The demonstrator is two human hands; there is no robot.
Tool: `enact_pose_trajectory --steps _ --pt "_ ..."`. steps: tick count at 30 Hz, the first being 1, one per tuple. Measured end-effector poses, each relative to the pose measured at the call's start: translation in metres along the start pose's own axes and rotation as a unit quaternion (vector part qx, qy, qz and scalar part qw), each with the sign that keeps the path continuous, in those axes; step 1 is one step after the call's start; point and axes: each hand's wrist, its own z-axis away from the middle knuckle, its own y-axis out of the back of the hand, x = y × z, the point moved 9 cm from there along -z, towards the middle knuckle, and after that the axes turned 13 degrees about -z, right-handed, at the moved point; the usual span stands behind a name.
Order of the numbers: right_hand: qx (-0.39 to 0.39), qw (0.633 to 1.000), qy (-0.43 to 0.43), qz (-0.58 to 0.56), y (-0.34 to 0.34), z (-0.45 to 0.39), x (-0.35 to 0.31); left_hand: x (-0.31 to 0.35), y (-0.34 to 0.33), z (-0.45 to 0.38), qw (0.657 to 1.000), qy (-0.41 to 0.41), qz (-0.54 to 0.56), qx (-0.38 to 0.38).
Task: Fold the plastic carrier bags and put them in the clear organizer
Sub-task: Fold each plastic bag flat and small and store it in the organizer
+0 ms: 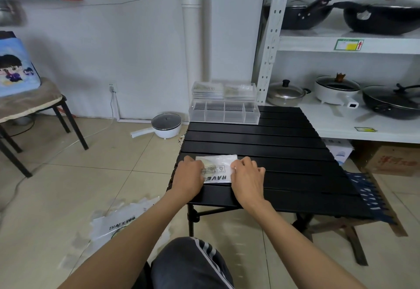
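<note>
A folded white plastic carrier bag (217, 167) with black print lies flat near the front left of the black slatted table (284, 150). My left hand (189, 176) rests on its left end, fingers curled at the edge. At the bag's right end is my right hand (246, 176), its fingers bent over that edge. The clear organizer (223, 113) with several compartments stands at the table's far left corner, and a clear lid section behind it holds folded bags. More unfolded carrier bags (118, 222) lie on the floor to my left.
A white shelf rack (341, 45) with pots and pans stands right of the table. A white electric pot (167, 126) sits on the tiled floor. At the far left is a chair (34, 106) with a cushion. A cardboard box (393, 160) sits under the shelf.
</note>
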Motion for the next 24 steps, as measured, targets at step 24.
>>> enact_pose_trajectory --steps 24 --pt "0.004 0.871 -0.154 -0.467 0.000 -0.013 0.026 0.004 0.031 -0.002 0.827 0.076 0.556 -0.037"
